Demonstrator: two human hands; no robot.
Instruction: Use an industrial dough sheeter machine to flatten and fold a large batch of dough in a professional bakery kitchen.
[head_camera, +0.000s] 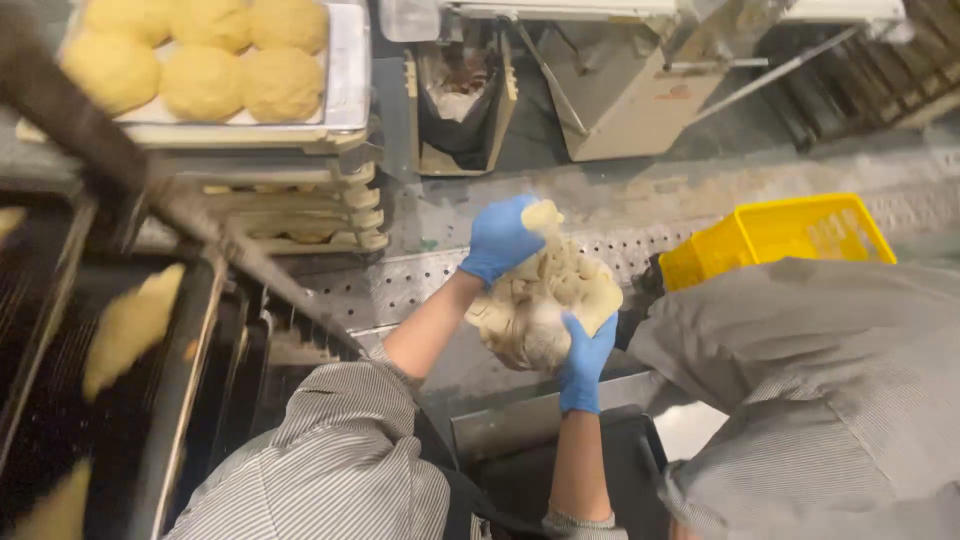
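Dough (540, 300), a big ragged pale lump, is held up in the air between both hands, above the perforated metal counter (400, 285) and above a dark metal bin (560, 460) that sits lower in the view. The left hand (500, 238), in a blue glove, is closed over the upper left side of the dough, with a small knob of dough sticking out past its fingers. The right hand (585, 362), also blue-gloved, grips the dough from beneath, fingers curled up onto its lower right face. Both forearms are bare and come out of grey striped sleeves.

To the right of the dough, just beside it, a yellow plastic crate (780, 235) stands on the counter, partly covered by a grey striped shoulder (830, 370) that fills the lower right of the view. Up and to the left of the dough, well apart from it, a metal tray (345, 90) carries round yellow dough balls (205, 80) and tops a rack of stacked trays (310, 215). Straight above the dough, beyond the counter, a box lined with a dark bag (462, 105) stands on the floor. Far left of the dough, dark racks (60, 400) hold blurred pale oblong pieces (130, 325).
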